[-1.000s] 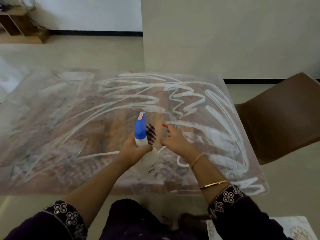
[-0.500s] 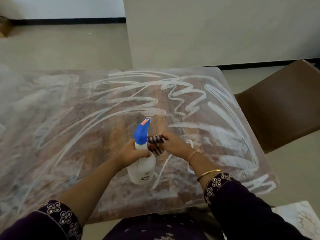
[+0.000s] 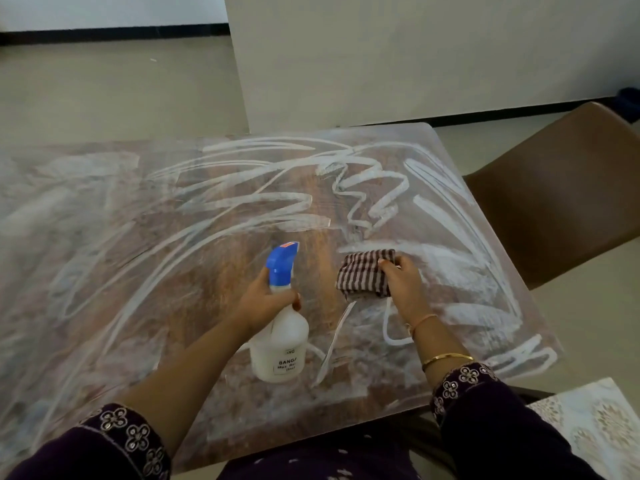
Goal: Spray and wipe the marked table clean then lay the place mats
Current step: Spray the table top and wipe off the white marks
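Cream place mat [image 3: 595, 431] cut off near right; white-scrawled wooden table [image 3: 138, 271]; left hand [image 3: 266, 301] grips blue-topped spray bottle [image 3: 280, 348], right hand [image 3: 403, 284] clutches striped cloth [image 3: 363, 273].

The bottle [image 3: 280, 351] is upright over the near middle of the desk [image 3: 138, 271], with the left hand [image 3: 266, 303] round its neck; whether its base touches the desk cannot be told. Just right of the bottle, and apart from it, the cloth [image 3: 363, 275] lies on the desk with the right hand [image 3: 401, 282] gripping its right side. Marks [image 3: 374, 192] cross the desk behind the bottle and to both sides of it. Well right of the bottle, past the desk's edge, is a chair [image 3: 561, 195]. A mat [image 3: 595, 427] lies right of the bottle and nearer, off the desk. A wall [image 3: 415, 57] stands well behind the bottle.
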The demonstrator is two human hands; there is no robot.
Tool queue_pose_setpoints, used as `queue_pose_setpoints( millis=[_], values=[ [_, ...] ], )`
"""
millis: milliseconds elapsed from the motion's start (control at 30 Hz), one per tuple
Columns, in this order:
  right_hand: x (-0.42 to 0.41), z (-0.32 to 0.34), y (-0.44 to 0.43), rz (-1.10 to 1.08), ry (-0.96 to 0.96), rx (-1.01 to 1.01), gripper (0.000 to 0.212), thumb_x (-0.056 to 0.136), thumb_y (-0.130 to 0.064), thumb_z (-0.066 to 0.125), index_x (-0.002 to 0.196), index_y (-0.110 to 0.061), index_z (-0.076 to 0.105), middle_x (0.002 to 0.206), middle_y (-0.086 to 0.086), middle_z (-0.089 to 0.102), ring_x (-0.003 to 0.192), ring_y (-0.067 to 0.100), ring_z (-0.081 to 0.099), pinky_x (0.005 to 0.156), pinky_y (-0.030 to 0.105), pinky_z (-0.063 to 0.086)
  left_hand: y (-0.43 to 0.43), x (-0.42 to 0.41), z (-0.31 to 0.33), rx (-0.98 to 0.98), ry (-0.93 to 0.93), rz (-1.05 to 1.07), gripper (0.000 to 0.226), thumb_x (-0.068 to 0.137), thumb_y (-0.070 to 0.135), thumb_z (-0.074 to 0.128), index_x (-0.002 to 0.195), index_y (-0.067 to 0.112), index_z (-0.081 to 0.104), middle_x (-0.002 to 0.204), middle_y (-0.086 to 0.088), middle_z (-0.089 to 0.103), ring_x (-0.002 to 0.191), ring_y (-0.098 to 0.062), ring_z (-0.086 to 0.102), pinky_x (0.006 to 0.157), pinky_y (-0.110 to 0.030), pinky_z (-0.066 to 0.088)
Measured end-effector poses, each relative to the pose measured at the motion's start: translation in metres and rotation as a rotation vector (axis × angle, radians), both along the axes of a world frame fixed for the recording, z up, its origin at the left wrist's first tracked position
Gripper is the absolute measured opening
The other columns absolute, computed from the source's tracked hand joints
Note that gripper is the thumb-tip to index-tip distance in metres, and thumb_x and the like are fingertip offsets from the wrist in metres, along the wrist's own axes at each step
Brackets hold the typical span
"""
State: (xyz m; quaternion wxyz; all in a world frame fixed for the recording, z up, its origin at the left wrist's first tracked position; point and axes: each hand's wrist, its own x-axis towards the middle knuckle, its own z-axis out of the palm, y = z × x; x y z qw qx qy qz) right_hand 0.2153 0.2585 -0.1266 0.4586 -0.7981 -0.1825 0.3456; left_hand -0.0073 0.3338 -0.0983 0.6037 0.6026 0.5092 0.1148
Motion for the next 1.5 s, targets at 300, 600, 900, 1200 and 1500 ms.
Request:
queue_pose_setpoints(
  millis=[300, 600, 900, 1200, 1500],
  values=[
    [0.056, -0.004, -0.024, -0.136, 0.015, 0.022, 0.016, 0.094, -0.014, 0.05, 0.081, -0.005, 0.046, 0.079, 0.002, 0.05, 0.079, 0.018, 0.049, 0.061, 0.027, 0.037, -0.009, 0.03, 0.004, 0.042, 0.041, -0.112, 0.015, 0.085, 0.017, 0.064, 0.098, 0.023, 0.059, 0.069, -0.003, 0.064, 0.06, -0.012, 0.063, 0.063, -0.027, 0.054],
    [0.093, -0.011, -0.041, -0.094, -0.052, -0.043, 0.014, 0.092, -0.015, 0.052, 0.088, -0.001, 0.05, 0.087, 0.015, 0.05, 0.079, 0.022, 0.048, 0.059, 0.03, 0.035, -0.025, 0.063, 0.005, 0.003, 0.303, -0.31, 0.052, 0.08, 0.054, 0.06, 0.095, 0.005, 0.057, 0.072, -0.006, 0.065, 0.06, -0.015, 0.064, 0.064, -0.027, 0.051],
    [0.12, -0.009, -0.044, -0.025, -0.038, -0.005, 0.019, 0.092, -0.015, 0.052, 0.079, -0.007, 0.041, 0.082, 0.014, 0.046, 0.076, 0.021, 0.046, 0.056, 0.029, 0.032, -0.039, 0.082, 0.003, 0.077, 0.344, -0.163, 0.025, 0.086, 0.029, 0.062, 0.096, 0.005, 0.065, 0.087, -0.009, 0.071, 0.063, -0.012, 0.063, 0.066, -0.025, 0.05],
    [0.134, -0.007, -0.046, 0.016, -0.099, 0.013, 0.018, 0.092, -0.015, 0.051, 0.081, -0.008, 0.04, 0.069, 0.003, 0.039, 0.06, 0.012, 0.038, 0.053, 0.026, 0.029, -0.057, 0.087, 0.005, 0.094, 0.394, -0.111, 0.015, 0.085, 0.026, 0.065, 0.083, 0.011, 0.061, 0.078, -0.009, 0.07, 0.067, -0.019, 0.065, 0.069, -0.032, 0.053],
    [0.146, -0.013, -0.059, -0.015, -0.08, 0.025, 0.016, 0.093, -0.017, 0.052, 0.081, -0.011, 0.044, 0.073, -0.001, 0.045, 0.066, 0.011, 0.043, 0.056, 0.025, 0.034, -0.074, 0.109, 0.006, 0.065, 0.374, -0.149, 0.019, 0.084, 0.029, 0.066, 0.087, 0.011, 0.061, 0.071, -0.001, 0.067, 0.059, -0.01, 0.062, 0.063, -0.027, 0.053]
  ],
)
